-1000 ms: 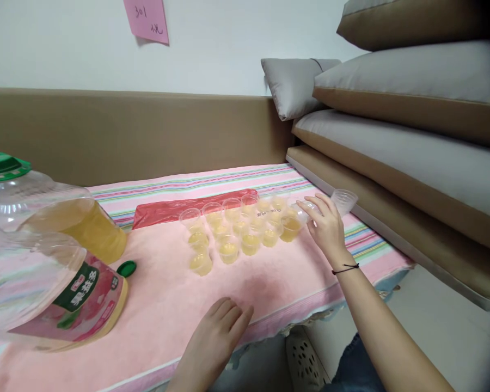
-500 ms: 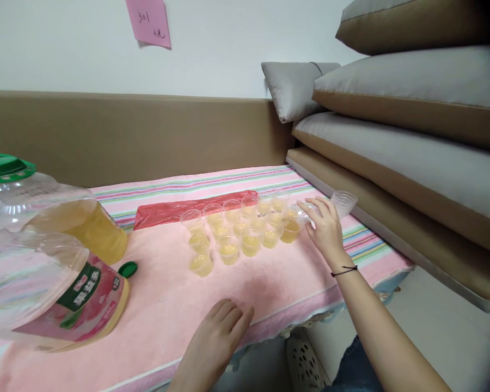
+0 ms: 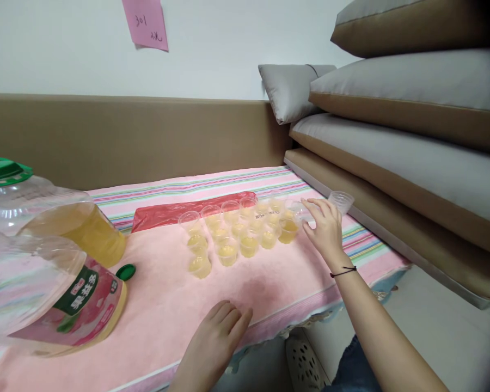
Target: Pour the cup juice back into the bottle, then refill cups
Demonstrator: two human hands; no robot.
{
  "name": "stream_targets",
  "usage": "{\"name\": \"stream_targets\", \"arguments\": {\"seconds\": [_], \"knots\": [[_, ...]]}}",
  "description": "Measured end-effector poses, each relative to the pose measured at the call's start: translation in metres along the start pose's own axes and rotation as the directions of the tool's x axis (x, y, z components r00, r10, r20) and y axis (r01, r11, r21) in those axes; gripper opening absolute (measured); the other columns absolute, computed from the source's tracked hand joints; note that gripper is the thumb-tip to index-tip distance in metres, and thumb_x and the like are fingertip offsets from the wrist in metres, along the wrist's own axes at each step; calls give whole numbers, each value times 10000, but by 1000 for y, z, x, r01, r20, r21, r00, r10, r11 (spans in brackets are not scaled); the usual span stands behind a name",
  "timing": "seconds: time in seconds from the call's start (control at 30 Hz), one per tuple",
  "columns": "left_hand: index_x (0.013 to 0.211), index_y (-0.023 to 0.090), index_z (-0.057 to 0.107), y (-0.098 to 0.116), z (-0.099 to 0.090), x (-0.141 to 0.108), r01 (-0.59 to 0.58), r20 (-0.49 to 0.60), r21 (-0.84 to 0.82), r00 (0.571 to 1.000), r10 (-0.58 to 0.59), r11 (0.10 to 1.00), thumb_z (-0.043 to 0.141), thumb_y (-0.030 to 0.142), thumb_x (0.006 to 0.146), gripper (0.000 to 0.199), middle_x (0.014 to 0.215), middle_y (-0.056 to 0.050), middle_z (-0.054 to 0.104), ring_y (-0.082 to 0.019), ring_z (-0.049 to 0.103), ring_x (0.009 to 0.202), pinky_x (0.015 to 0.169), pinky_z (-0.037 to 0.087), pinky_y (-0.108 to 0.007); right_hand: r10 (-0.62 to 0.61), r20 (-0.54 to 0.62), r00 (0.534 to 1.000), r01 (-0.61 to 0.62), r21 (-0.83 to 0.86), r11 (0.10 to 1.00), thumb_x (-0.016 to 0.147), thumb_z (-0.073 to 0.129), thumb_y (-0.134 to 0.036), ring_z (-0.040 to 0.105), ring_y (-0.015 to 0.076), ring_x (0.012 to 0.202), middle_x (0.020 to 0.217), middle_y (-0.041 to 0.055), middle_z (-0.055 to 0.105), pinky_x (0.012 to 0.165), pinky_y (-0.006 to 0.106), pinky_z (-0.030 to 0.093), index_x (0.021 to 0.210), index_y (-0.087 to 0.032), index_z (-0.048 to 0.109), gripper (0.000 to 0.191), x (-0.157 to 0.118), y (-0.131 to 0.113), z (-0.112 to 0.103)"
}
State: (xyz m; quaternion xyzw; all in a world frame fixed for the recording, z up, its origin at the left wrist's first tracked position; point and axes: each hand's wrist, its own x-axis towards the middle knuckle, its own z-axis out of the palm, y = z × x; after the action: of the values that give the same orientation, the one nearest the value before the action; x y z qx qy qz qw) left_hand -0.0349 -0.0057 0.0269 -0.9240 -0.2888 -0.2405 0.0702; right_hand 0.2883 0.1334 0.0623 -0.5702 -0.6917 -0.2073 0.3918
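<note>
While the left hand rests nearest, fingers loosely curled, nothing visibly held, juice-filled cups stand beyond, beside the half-open right hand at clear cups, grip unclear: apparently cup handling, calling for light pressure.

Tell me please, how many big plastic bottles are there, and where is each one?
2. The rear bottle is at the left, behind the front bottle, which has a pink label. Any bottle beyond the left picture edge would be hidden.
</note>
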Motion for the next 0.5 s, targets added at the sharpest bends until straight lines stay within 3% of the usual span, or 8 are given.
{"name": "stream_targets", "arguments": {"seconds": [0.1,0.2,0.33,0.5], "knots": [[1199,89,552,-1,0,0,-6,-3,9,1000,6,1000,420,56,919,311,849,-81,673,-203,624,779,729,563,-361,204,-35,978,-189,246,951,717,707,-232,588,326,1123,1214,125,648,968,528,457,1262,-223,539,571,-1,7,5],[1197,92,555,-2,-1,1,-7,-9,26,1000,7,1000,395,55,921,322,868,-87,682,-207,633,788,742,566,-365,425,-10,905,-361,509,781,670,779,-360,625,304,1111,1196,129,669,962,508,474,1137,-214,546,542,0,19,6],[1151,112,585,-3,-2,4,-25,-53,42,998,27,999,338,90,954,316,855,-81,686,-190,638,767,737,557,-326,565,-27,824,-448,580,681,656,797,-451,642,302,1085,1170,123,694,945,539,478,1020,-203,618,475,14,55,-3],[1162,127,606,-11,-1,4,-58,-92,95,994,66,994,300,113,974,359,845,-63,701,-170,650,764,750,538,-283,688,-53,724,-468,695,546,562,848,-435,651,282,1060,1080,101,719,995,516,475,1002,-194,670,532,44,124,-16]]}}
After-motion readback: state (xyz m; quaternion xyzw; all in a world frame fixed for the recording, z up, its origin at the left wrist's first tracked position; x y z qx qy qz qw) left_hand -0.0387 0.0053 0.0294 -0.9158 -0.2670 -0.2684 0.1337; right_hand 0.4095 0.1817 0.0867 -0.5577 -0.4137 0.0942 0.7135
